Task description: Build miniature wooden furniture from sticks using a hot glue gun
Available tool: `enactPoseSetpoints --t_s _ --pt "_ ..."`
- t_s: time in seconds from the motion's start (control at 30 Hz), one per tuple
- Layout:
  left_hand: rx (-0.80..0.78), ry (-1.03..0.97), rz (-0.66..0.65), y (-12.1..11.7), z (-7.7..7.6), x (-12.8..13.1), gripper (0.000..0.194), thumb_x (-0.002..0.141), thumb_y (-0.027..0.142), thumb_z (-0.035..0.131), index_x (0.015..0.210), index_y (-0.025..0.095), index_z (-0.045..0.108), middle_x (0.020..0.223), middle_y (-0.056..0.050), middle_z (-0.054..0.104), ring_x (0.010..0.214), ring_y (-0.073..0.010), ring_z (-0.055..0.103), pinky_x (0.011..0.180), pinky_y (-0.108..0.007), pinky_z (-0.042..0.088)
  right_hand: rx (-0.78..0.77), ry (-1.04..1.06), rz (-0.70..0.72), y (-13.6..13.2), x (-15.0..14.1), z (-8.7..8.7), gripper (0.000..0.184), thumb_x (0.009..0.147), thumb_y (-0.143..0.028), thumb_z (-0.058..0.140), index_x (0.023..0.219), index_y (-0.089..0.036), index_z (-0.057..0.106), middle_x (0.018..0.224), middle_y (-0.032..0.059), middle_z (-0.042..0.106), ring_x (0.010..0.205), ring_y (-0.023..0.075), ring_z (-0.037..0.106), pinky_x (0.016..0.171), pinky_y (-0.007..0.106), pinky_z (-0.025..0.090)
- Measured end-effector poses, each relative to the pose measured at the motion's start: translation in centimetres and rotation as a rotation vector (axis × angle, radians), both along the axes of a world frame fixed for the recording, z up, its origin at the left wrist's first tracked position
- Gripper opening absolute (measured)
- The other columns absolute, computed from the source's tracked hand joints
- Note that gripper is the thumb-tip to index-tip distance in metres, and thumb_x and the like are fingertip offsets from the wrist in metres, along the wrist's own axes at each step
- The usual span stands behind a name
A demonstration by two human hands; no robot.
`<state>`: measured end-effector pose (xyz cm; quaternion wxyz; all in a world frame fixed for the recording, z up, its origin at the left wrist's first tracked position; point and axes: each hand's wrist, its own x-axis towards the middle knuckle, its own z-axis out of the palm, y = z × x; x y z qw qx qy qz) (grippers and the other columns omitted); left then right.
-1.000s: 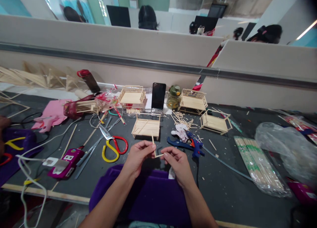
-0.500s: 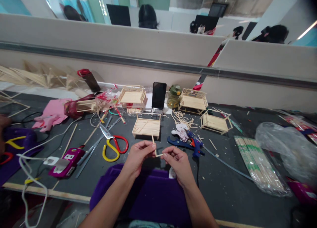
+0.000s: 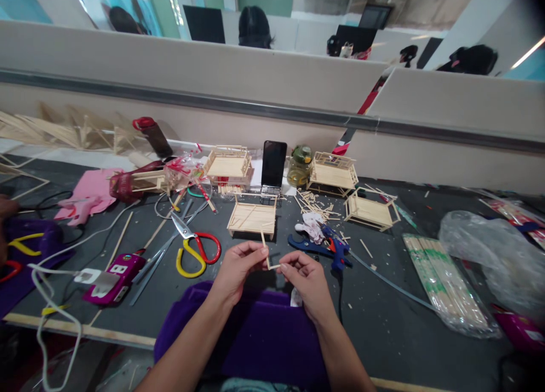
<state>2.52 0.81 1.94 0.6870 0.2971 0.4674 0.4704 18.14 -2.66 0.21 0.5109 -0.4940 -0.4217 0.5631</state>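
Note:
My left hand (image 3: 246, 265) pinches a thin wooden stick (image 3: 263, 238) that points up and away from me. Between the fingertips of my right hand (image 3: 301, 272) is a shorter wooden stick (image 3: 273, 266). The two sticks meet at their ends in an L shape; whether they are stuck together I cannot tell. Just beyond my hands stands a small slatted stick frame (image 3: 252, 218) with loose sticks lying on it. To the right of it rest a blue glue gun (image 3: 338, 254) and a crumpled white cloth (image 3: 310, 227). Scissors with red and yellow handles (image 3: 191, 255) lie left of my hands.
More stick models (image 3: 332, 173) stand at the back beside a phone on a stand (image 3: 273, 165) and a green-lidded bottle (image 3: 300, 166). Packed sticks (image 3: 445, 281) lie at right. A magenta box (image 3: 121, 275) and white cable (image 3: 40, 290) are at left. Another person's hand (image 3: 6, 207) shows at far left.

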Motion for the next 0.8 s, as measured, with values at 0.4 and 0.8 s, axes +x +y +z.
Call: enactPoseSetpoints --t_s 0.4,0.8 --pt "-0.003 -0.019 0.002 -0.02 -0.24 -0.02 0.023 0.060 0.029 0.083 0.072 0.014 0.070 0.062 -0.001 0.066 0.054 -0.0099 0.058 0.058 -0.022 0.049 0.004 0.021 0.004 0.01 -0.03 0.16 0.017 0.077 -0.034 0.069 0.081 -0.018 0.065 0.068 0.0016 0.067 0.062 0.0130 0.059 0.054 0.023 0.044" --pt "-0.001 -0.008 -0.005 0.01 -0.21 -0.04 0.023 0.060 0.029 0.083 0.071 0.014 0.070 0.061 0.000 0.065 0.053 -0.0097 0.057 0.057 -0.022 0.048 -0.001 0.008 0.000 0.06 -0.09 0.17 0.019 0.075 -0.036 0.071 0.079 -0.019 0.066 0.067 0.0015 0.067 0.059 0.0132 0.059 0.053 0.023 0.046"
